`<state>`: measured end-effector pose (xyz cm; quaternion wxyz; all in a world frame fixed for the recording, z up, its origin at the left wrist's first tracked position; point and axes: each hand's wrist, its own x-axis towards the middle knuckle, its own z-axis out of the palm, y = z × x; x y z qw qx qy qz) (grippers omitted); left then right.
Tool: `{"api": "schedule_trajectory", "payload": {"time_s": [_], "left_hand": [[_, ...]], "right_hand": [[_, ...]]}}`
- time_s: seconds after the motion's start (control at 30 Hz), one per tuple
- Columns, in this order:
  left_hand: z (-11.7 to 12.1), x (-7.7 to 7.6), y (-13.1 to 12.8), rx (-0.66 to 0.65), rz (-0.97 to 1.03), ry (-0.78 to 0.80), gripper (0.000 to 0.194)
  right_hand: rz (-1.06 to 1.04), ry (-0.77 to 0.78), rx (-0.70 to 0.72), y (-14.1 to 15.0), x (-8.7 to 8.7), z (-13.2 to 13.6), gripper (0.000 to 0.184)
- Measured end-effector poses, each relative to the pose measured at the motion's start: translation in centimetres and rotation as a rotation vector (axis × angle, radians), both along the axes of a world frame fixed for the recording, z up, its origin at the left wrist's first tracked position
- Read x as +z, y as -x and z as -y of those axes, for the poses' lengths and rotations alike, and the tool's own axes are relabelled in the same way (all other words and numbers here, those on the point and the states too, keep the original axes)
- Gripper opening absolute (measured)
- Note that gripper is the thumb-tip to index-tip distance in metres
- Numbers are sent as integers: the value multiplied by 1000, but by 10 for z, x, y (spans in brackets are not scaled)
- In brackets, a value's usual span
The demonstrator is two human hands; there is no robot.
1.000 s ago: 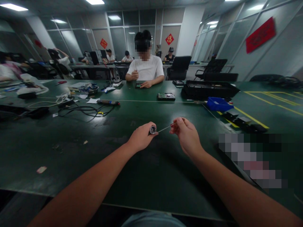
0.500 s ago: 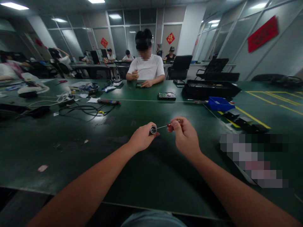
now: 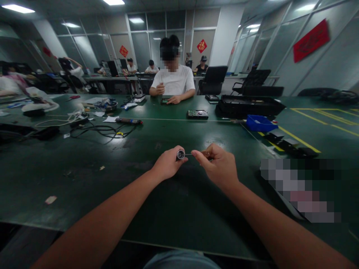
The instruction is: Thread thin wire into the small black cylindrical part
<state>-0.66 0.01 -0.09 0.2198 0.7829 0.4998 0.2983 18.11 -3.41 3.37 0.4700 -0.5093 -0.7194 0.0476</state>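
Above the green desk [image 3: 157, 194], near its front edge, the left hand [image 3: 167, 163] is gripping a dark cylindrical part with a silvery open end [image 3: 181, 154]; the right hand [image 3: 220, 164] is pinching a thin-shafted screwdriver [image 3: 206, 153], its shaft reaching toward that end.

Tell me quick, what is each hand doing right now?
Left hand: closed around a small dark cylinder with a round metal end.
Right hand: closed on a screwdriver, its thin shaft reaching toward the cylinder.
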Motion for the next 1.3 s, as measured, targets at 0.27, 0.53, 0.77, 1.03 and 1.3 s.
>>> {"api": "schedule_trajectory", "payload": {"time_s": [0.27,0.53,0.77,1.03,1.3], "left_hand": [[-1,1,1,24,-22,2,19],[-2,-3,1,14,-17,-8,16],[-2,0,2,52,9,-44,15],[-1,8,2,6,-76,-107,12],[0,5,0,32,-61,-23,14]], "right_hand": [[17,80,160,0,0,3,20],[63,88,304,2,6,8,15],[-282,174,247,4,-2,1,20],[-774,383,237,-4,-12,-24,28],[-487,137,139,0,-6,-10,23]]}}
